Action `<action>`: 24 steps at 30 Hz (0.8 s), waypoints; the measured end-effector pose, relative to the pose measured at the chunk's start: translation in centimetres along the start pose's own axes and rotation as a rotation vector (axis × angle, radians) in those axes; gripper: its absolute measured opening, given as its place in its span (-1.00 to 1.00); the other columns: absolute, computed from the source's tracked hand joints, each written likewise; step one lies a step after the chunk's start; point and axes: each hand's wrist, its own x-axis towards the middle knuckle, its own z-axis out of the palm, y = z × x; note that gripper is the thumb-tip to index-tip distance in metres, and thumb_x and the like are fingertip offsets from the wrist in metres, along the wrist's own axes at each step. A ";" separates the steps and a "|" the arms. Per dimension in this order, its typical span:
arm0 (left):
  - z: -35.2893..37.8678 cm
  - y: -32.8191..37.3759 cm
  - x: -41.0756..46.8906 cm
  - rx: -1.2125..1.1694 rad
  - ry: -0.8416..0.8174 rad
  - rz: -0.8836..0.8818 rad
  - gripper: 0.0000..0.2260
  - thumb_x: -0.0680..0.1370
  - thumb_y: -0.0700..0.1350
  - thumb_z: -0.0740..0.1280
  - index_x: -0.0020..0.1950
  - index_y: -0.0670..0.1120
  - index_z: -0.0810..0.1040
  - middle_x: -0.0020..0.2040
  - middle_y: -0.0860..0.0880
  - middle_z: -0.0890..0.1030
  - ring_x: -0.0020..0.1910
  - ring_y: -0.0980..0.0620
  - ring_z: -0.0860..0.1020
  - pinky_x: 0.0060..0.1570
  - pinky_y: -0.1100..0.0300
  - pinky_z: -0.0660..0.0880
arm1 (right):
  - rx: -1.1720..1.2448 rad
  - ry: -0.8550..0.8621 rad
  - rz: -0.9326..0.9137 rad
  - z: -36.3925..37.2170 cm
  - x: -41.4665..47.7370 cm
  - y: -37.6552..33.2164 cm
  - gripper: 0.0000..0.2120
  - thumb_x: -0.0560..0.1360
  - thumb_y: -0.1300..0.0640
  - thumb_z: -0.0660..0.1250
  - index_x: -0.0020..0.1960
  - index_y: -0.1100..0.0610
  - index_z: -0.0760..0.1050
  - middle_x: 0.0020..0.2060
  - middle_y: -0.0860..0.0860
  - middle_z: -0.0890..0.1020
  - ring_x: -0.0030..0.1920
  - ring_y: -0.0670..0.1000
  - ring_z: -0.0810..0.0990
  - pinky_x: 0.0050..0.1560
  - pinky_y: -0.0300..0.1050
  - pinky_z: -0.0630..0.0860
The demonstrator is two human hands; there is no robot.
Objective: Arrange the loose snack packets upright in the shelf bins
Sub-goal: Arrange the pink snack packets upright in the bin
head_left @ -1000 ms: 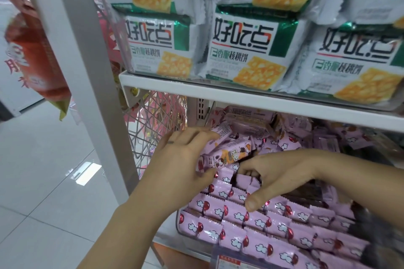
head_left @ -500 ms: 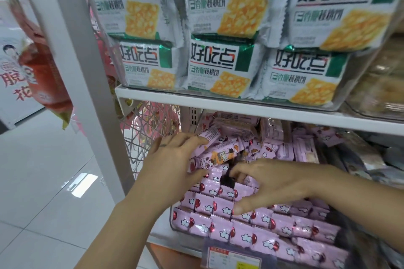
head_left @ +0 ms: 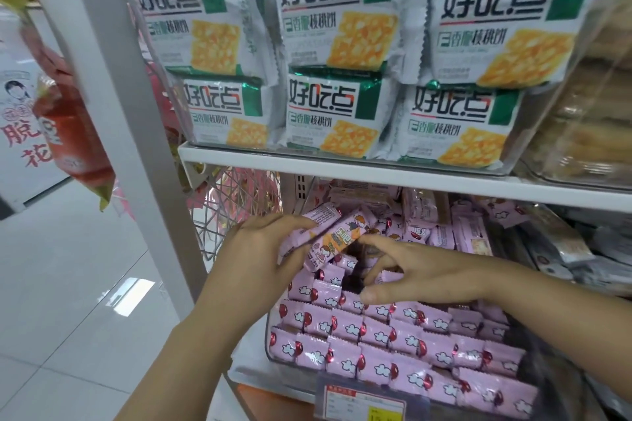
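Note:
A clear shelf bin (head_left: 273, 357) on the lower shelf holds several rows of small pink snack packets (head_left: 379, 338) standing upright. My left hand (head_left: 263, 260) grips a bundle of loose pink packets (head_left: 328, 234) above the bin's left back part. My right hand (head_left: 420, 273) reaches in from the right, fingers curled down into a gap among the packets, thumb lying along the upright row. More pink packets (head_left: 461, 232) lie jumbled at the back of the bin.
The upper shelf (head_left: 342, 169) carries stacked green-and-white cracker bags (head_left: 328, 113). A grey shelf post (head_left: 130, 106) stands left, with a wire basket (head_left: 232, 212) behind it. Silver packets (head_left: 561, 253) fill the bin at right. A price tag (head_left: 366, 405) hangs at the bin front.
The view has tilted up. My left hand keeps hold of the bundle. My right hand's fingers have dug deeper into the gap among the packets.

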 end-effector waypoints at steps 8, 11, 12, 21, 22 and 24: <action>0.2 0.7 0.8 -0.202 0.120 -0.164 -0.82 0.53 -0.04 0.37 0.12 0.00 0.60 -0.05 0.08 0.64 -0.30 0.31 0.50 -0.25 0.53 0.33 | 0.033 0.066 0.035 0.3 0.4 0.1 -0.25 0.42 -0.37 0.12 0.51 -0.09 0.05 0.35 -0.08 0.45 0.29 -0.11 0.43 0.23 -0.23 0.31; 0.4 0.4 0.3 -0.211 0.150 -0.178 -0.83 0.53 -0.03 0.36 0.08 -0.02 0.61 -0.02 0.11 0.61 -0.11 0.33 0.49 -0.15 0.56 0.32 | 0.056 0.157 0.061 0.4 1.2 0.2 -0.53 0.55 -0.24 0.10 0.36 -0.04 0.31 0.21 -0.08 0.55 0.17 -0.09 0.51 0.12 -0.23 0.41; 0.6 0.3 0.2 -0.202 0.153 -0.171 -0.84 0.52 -0.03 0.36 0.07 -0.03 0.61 -0.01 0.10 0.60 -0.09 0.35 0.47 -0.09 0.59 0.30 | 0.081 0.178 0.072 0.4 1.3 0.1 -0.59 0.57 -0.20 0.09 0.31 0.00 0.36 0.15 -0.09 0.58 0.15 -0.08 0.51 0.10 -0.25 0.40; 1.1 0.0 -0.3 -0.185 0.125 -0.128 -0.85 0.50 -0.13 0.42 0.05 -0.04 0.62 0.05 0.05 0.57 -0.03 0.20 0.51 -0.07 0.63 0.27 | 0.453 0.256 0.166 0.7 3.5 0.0 -0.49 0.61 -0.12 0.09 0.40 0.20 0.26 -0.06 -0.06 0.69 0.24 -0.01 0.48 0.45 0.00 0.18; 1.1 0.0 -0.3 -0.184 0.123 -0.132 -0.85 0.50 -0.12 0.42 0.05 -0.03 0.62 0.05 0.06 0.57 -0.01 0.16 0.52 -0.05 0.62 0.27 | 0.477 0.259 0.180 0.7 3.8 -0.1 -0.46 0.61 -0.14 0.09 0.44 0.20 0.23 -0.04 -0.08 0.68 0.24 0.01 0.48 0.46 0.03 0.15; 1.1 -0.1 -0.4 -0.188 0.129 -0.133 -0.85 0.49 -0.12 0.43 0.05 -0.03 0.62 0.05 0.08 0.57 0.02 0.16 0.50 -0.02 0.62 0.25 | 0.555 0.247 0.181 0.8 4.1 -0.4 -0.45 0.60 -0.14 0.10 0.45 0.19 0.24 -0.04 -0.05 0.69 0.24 0.03 0.50 0.48 0.08 0.06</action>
